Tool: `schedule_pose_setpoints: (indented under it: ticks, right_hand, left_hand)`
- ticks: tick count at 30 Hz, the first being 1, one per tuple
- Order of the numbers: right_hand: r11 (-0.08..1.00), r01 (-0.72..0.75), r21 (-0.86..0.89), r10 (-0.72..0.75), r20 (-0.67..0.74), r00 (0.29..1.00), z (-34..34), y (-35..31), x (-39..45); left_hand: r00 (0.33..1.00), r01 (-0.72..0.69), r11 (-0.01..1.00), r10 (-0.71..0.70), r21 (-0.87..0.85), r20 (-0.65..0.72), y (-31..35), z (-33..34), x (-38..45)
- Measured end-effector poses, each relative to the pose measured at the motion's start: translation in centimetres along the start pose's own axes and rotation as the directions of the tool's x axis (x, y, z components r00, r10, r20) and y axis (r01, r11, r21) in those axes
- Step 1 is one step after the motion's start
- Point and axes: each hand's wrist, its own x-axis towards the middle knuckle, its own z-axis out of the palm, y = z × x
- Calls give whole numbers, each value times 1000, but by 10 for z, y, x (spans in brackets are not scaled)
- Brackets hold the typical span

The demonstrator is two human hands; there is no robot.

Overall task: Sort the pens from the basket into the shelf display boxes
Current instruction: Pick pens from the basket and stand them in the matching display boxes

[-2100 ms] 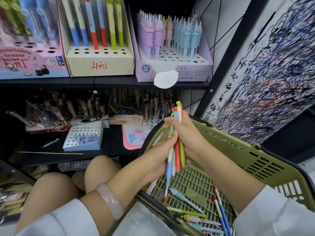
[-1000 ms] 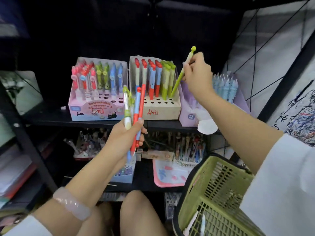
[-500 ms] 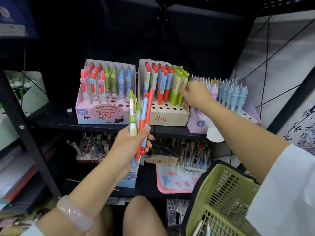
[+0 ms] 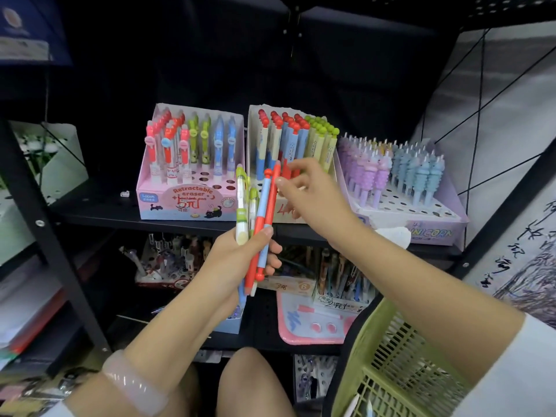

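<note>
Several pens [image 4: 261,224] are held by the left hand [image 4: 237,260]; the red pen's [image 4: 272,200] top is neared by the right hand [image 4: 313,197], fingers loosely spread, holding nothing.

left hand [image 4: 237,260] grips a bundle of pens [image 4: 261,224], tips up, in front of the shelf. right hand [image 4: 307,191] reaches at the bundle's top, fingers loosely curled, just touching the red pen [image 4: 272,200]. cream display box [image 4: 288,206] behind, pink eraser-pen box [image 4: 186,203] left, unicorn box [image 4: 421,218] right, green basket [image 4: 391,356] near right

left hand [image 4: 237,260] gripping, right hand [image 4: 313,197] reaching
</note>
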Motion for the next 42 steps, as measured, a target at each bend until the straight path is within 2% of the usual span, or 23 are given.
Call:
schedule_pose_setpoints:
  ticks: [1, 2, 4, 6, 9, 11, 12, 13, 14, 15, 16, 17, 18, 21, 23, 28, 32, 35, 37, 38, 39, 42]
  right_hand:
    - [971, 172, -166, -185, -66, 980, -1, 2, -1]
    - [881, 343, -325, -380, -54, 924, -3, 4, -2]
    - [600, 606, -522, -648, 127, 751, -5, 9, -5]
    - [374, 714, -592, -744, 268, 612, -3, 13, -7]
    - [259, 756, -602, -794, 313, 521, 3, 15, -7]
    - [222, 755, -617, -804, 322, 499, 3, 18, -5]
    - [231, 752, -617, -799, 320, 508, 2, 20, -3]
    - [299, 737, -606, -777, 293, 556, 1, 21, -2]
    - [432, 698, -570, -732, 230, 641, 0, 21, -2]
    - [609, 617, -498, -651, 131, 748, 0, 19, -3]
    - [781, 500, -373, -526, 39, 850, 0, 18, -3]
    - [903, 375, -211, -387, -18, 922, 1, 17, -4]
    - [956, 285, -74, -289, -46, 956, 2, 15, -5]
    - [970, 162, 181, -165, 1, 986, 7, 9, -11]
    - [954, 79, 288, -98, 50, 994, 11, 6, -14]
    - [940, 14, 340, -34, 52, 998, 8, 1, -10]
    - [926, 18, 378, 25, -108, 994, -11, -8, 6]
    - [944, 165, 287, -72, -309, 948, -29, -16, 24]
    - [957, 273, 100, -198, -464, 864, -41, -19, 38]
    - [957, 290, 2, -251, -494, 832, -45, -19, 44]
    - [957, 280, -79, -282, -490, 825, -47, -17, 49]
    - [942, 218, -254, -303, -370, 878, -41, -6, 56]
  left_hand:
    - [1000, 12, 999, -12, -36, -9, 1, -2, 0]
    - [1000, 25, 997, -26, -71, -15, 3, -4, -1]
    - [998, 54, 990, -56, -127, -11, 5, -7, 0]
    - [996, 84, 984, -82, -155, 17, 8, -7, -1]
    - [991, 121, 977, -107, -177, 84, 9, -4, -3]
    - [991, 117, 973, -102, -197, 86, 9, -3, -3]
    - [994, 99, 975, -88, -199, 65, 8, -4, -3]
    - [998, 67, 980, -63, -185, 27, 8, -6, -2]
    - [999, 23, 989, -26, -147, -25, 7, -9, -1]
    - [997, -18, 996, 11, -84, -81, 6, -13, 1]
    - [990, -43, 999, 42, -2, -131, 4, -17, 3]
    - [984, -51, 996, 63, 75, -168, 3, -21, 5]
    - [979, -53, 991, 75, 121, -190, 2, -23, 6]
    - [978, -63, 988, 90, 142, -190, 0, -23, 9]
    - [984, -81, 987, 100, 136, -145, -1, -18, 8]
    - [986, -148, 978, 158, 146, -60, 1, -12, 6]
    - [988, -137, 984, 144, 113, -50, 0, -14, 6]
    - [991, -125, 985, 130, 119, -31, -3, -12, 8]
    - [992, -112, 987, 118, 113, -49, -5, -11, 9]
    - [992, -98, 989, 105, 108, -63, -7, -11, 9]
    - [993, -79, 991, 87, 107, -74, -8, -11, 9]
    - [994, -47, 993, 57, 108, -89, -10, -13, 9]
